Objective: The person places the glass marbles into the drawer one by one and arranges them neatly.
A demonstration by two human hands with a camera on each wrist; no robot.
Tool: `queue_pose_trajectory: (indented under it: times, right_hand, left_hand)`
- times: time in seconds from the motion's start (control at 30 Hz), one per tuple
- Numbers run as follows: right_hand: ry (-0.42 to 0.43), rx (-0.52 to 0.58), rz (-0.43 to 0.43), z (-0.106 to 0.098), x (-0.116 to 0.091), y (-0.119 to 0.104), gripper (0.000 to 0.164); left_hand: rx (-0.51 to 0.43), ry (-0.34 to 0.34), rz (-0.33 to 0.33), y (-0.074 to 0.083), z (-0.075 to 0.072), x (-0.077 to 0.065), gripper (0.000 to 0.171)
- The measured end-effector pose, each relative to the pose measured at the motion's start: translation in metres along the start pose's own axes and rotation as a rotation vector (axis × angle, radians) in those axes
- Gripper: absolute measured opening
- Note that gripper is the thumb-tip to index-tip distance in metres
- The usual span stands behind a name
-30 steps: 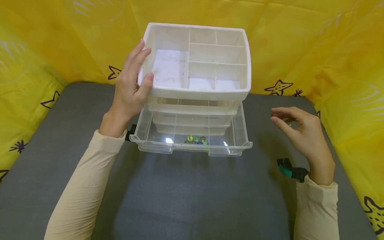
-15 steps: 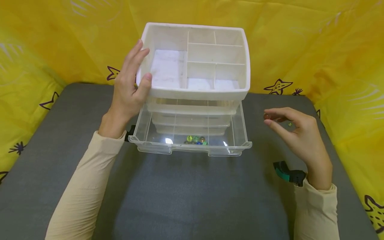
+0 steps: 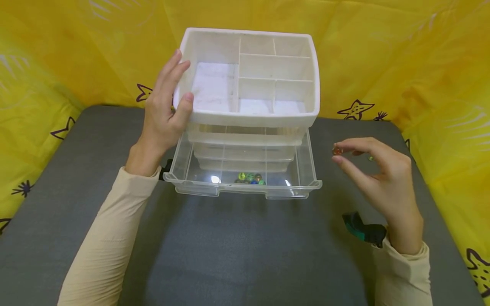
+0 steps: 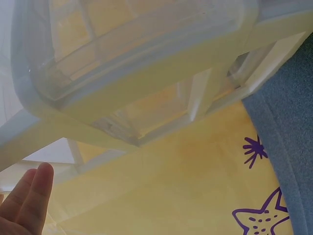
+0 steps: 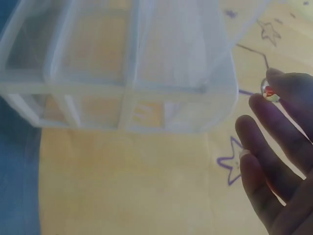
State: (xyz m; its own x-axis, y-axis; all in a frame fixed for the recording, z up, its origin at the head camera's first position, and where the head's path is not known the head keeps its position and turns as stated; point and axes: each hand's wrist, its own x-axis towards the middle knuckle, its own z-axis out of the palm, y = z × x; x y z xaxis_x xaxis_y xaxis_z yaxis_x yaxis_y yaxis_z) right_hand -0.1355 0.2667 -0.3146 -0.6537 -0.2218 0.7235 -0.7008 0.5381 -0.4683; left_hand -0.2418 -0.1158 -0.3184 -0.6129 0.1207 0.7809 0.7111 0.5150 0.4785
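My right hand (image 3: 386, 182) pinches a clear and reddish marble (image 3: 337, 150) between thumb and index finger, right of the drawer organizer and above the table. That marble (image 5: 269, 91) also shows at the fingertips in the right wrist view. My left hand (image 3: 162, 112) rests against the left rim of the white drawer organizer (image 3: 254, 120), its fingers nearly straight. A clear bottom drawer (image 3: 195, 187) sticks out at the front, divided into sections. Several coloured marbles (image 3: 250, 177) lie in its middle section. Behind my right hand, one greenish marble (image 3: 370, 157) lies on the table.
The organizer's top has compartments of different sizes, with thin dividers (image 3: 275, 80). Dark grey cloth covers the table (image 3: 245, 246). Yellow patterned fabric (image 3: 383, 55) hangs behind and at both sides. Black straps (image 3: 363, 229) are at the wrists.
My right hand has moved left, toward the organizer, bringing the reddish marble along. The greenish marble behind it has come into clearer view. My left hand stays in place.
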Motion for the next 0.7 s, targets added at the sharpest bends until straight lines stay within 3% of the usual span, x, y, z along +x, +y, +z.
queue_pose_trajectory:
  times: [0.2, 0.4, 0.7]
  right_hand:
    - [0.062, 0.09, -0.072, 0.01, 0.001, -0.012, 0.032]
    - [0.053, 0.122, -0.122, 0.017, 0.001, -0.021, 0.041]
    - [0.073, 0.176, -0.153, 0.025, -0.001, -0.024, 0.037]
  left_hand:
    - [0.001, 0.0, -0.001, 0.0, 0.0, 0.0, 0.06]
    - [-0.007, 0.002, -0.007, 0.001, 0.001, 0.0, 0.06]
    - [-0.011, 0.005, 0.004, 0.002, 0.002, 0.001, 0.06]
